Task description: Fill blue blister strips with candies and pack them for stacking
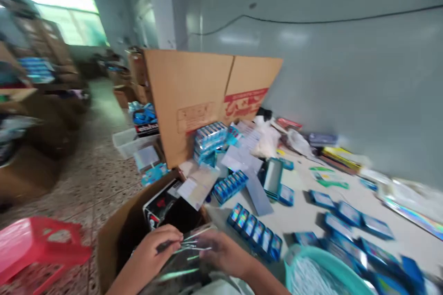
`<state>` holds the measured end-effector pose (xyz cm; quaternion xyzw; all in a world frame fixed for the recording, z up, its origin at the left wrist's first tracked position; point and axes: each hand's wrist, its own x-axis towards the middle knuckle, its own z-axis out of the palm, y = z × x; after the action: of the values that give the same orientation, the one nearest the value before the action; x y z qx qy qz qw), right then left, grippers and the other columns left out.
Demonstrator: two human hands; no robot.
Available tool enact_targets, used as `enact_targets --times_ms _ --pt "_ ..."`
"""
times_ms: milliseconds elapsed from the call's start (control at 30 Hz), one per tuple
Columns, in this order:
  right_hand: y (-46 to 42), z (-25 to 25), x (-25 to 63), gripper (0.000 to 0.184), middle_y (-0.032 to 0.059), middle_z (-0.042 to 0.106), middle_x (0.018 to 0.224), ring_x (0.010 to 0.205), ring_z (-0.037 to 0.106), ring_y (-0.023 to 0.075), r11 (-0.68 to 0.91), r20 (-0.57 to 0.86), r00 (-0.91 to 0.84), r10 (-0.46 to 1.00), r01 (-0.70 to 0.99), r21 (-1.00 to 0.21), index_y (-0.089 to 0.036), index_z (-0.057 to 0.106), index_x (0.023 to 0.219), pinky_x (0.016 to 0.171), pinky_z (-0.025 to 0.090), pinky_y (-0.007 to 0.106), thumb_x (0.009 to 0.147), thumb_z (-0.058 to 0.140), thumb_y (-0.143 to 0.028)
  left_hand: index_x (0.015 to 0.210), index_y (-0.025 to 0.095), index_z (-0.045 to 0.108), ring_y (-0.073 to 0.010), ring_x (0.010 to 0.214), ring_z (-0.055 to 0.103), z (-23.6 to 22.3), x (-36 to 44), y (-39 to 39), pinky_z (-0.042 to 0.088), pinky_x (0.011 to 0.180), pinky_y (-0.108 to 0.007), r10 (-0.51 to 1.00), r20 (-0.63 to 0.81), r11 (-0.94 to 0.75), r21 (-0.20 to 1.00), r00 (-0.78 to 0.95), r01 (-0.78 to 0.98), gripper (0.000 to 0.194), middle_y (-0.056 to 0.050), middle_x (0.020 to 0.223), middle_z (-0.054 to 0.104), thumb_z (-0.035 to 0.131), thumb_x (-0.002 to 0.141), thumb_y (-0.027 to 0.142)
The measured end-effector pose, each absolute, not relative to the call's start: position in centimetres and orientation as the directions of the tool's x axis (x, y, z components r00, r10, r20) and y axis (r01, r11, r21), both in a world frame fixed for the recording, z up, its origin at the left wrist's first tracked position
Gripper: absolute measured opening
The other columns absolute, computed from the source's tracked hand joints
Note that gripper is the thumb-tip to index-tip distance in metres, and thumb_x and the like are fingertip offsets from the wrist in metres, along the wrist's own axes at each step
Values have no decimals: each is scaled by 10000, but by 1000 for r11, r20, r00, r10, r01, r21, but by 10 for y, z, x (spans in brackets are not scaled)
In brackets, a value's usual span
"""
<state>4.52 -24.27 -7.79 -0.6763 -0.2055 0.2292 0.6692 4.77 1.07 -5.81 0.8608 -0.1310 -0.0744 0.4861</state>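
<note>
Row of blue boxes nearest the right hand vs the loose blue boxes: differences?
The row is lined up side by side; the loose boxes lie scattered at differing angles.
The row sits next to the right hand; the loose boxes spread around the far side of the teal basin.
Shared: both are small and blue.

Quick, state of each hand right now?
Left hand: closed, pinching clear plastic.
Right hand: beside the clear plastic; too blurred to tell its grip.
</note>
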Motion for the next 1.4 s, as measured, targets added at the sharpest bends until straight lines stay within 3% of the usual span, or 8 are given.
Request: enact_targets --times_ms 167,367,467,600,733,1000,1167,1400 --pt "-263 -73 46 476 137 652 1296 1201 599 279 -40 121 783 610 183 -982 -207 655 1290 1078 450 445 850 713 -379 1235 338 707 -217 1124 653 -80 66 -22 509 996 -292 -529 -75 -431 882 845 -191 341 -52 1175 711 610 927 450" --pt "-276 -69 51 336 98 656 1313 1250 590 233 -21 227 830 509 275 -961 -225 694 1225 1094 456 397 927 546 -180 1029 299 767 -149 1050 647 -68 94 -51 484 935 -203 -613 -23 -441 839 789 -319 263 -34 1094 682 546 973 431" --pt "-309 -77 52 396 78 726 1172 1128 656 204 -307 227 900 372 350 -885 -221 713 1171 1016 506 347 887 478 -76 992 293 765 -127 972 654 -69 104 -52 478 880 -175 -607 20 -444 821 794 -360 259 -19 1010 686 536 981 413" --pt "-393 -105 52 397 93 665 1298 1214 604 215 -857 12 1000 -28 -18 -515 -225 660 1251 1086 437 361 928 452 -128 988 291 770 -122 956 655 -69 112 -36 477 870 -155 -531 56 -464 816 846 -345 250 -13 999 679 565 962 432" --pt "-459 -151 46 813 279 554 1396 1304 507 464 -908 -182 960 -215 -265 -324 -113 538 1408 1148 248 632 669 823 -298 983 279 780 -135 951 677 -65 118 -6 505 849 -147 -393 92 -507 808 915 -299 277 -13 1013 691 614 913 489" --pt "-426 -209 43 946 276 643 1222 1084 654 432 -945 -345 908 -237 -299 -136 -65 458 1453 973 470 500 553 738 -145 982 291 781 -151 992 688 -66 116 53 524 899 -172 -168 222 -628 727 960 -278 266 3 1043 714 630 895 492" --pt "-377 -232 24 904 255 635 1184 976 691 435 -888 -343 875 -340 -419 -189 -108 408 1465 803 530 509 658 712 -381 1001 289 777 -177 1041 687 -63 111 61 542 920 -212 -84 180 -614 765 980 -193 284 -9 1080 724 626 895 505" --pt "-355 -306 -20 1152 219 564 1297 1327 515 423 -448 -181 775 -605 -520 -727 -160 210 1477 1122 437 455 512 587 -663 995 262 788 -231 1032 710 -54 119 48 605 813 -240 -26 166 -512 845 986 -156 336 -51 1090 711 663 846 537"
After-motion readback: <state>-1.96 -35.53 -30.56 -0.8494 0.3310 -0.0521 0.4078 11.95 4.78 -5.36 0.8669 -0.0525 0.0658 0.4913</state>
